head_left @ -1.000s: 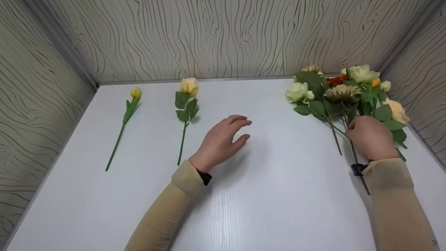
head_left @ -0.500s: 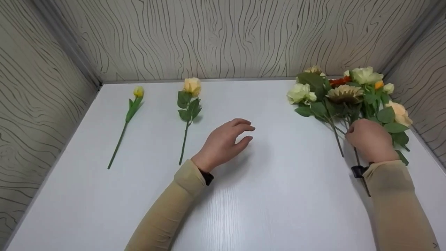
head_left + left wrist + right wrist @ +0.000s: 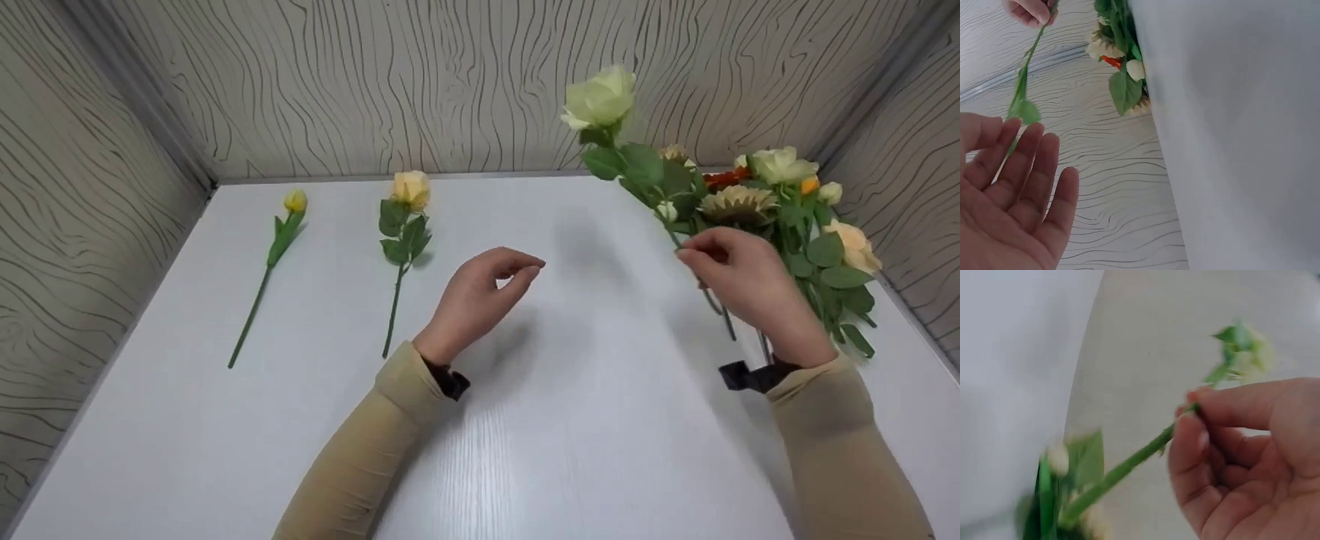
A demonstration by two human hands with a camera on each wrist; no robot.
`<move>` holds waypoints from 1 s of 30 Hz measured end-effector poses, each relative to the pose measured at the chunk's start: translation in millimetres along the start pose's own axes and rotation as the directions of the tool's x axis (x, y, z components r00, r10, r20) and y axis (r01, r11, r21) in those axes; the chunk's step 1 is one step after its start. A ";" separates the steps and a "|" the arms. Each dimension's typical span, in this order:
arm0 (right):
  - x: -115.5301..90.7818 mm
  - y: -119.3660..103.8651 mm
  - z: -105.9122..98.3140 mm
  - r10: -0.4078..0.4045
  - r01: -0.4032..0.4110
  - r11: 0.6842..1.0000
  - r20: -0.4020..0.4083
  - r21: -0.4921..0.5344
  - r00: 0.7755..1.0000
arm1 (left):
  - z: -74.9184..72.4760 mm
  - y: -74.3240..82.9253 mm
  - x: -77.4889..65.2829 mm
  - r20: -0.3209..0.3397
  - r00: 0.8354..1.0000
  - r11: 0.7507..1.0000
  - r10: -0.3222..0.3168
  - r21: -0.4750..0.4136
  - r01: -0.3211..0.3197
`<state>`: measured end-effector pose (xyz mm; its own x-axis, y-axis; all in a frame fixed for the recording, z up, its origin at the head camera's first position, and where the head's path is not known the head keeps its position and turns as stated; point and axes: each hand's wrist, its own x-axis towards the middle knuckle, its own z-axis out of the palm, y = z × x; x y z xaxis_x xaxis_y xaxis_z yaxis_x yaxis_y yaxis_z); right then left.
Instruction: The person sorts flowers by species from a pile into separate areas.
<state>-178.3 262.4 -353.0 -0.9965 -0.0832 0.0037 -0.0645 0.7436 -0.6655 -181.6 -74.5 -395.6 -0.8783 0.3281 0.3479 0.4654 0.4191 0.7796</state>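
My right hand [image 3: 750, 289] pinches the green stem of a pale green rose [image 3: 600, 99] between thumb and fingers. The bloom leans up and to the left, raised over the back edge of the table. In the right wrist view the stem [image 3: 1129, 466] runs through the fingertips, its lower end toward the other flowers. My left hand [image 3: 484, 296] hovers over the middle of the table and holds nothing; its fingers are loosely bent, the thumb close to the index finger. The left wrist view shows its palm [image 3: 1002, 225] with relaxed fingers.
A heap of artificial flowers [image 3: 780, 217] lies at the back right, with sunflower-like, peach, white and red blooms. On the left lie a yellow tulip [image 3: 281, 240] and a peach rose [image 3: 409, 191], set apart. Wood-patterned walls [image 3: 480, 82] border the white table [image 3: 570, 420].
My right hand has lifted the pale green rose out of the heap, moving up and left. The left hand stays in place, its thumb and fingertips now closer together.
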 end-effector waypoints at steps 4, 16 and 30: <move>1.5 -39.1 35.6 -0.130 0.126 0.978 0.017 0.165 0.991 | -0.5 12.7 7.2 -0.066 0.994 0.959 -0.083 -0.278 0.062; 3.4 -77.7 96.6 -0.276 0.218 0.900 0.106 0.377 0.955 | 4.1 16.3 9.8 -0.146 0.975 0.839 -0.166 -0.541 0.062; 13.6 -62.9 125.1 -0.351 0.225 0.918 0.401 0.327 0.846 | -12.3 16.2 12.8 -0.215 0.947 0.752 -0.239 -0.658 0.040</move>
<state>-181.2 131.4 -404.5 -0.7995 -0.5973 -0.0631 -0.2662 0.4464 -0.8543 -186.6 -74.0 -372.1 -0.9664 0.0289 0.2553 0.2422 -0.2291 0.9428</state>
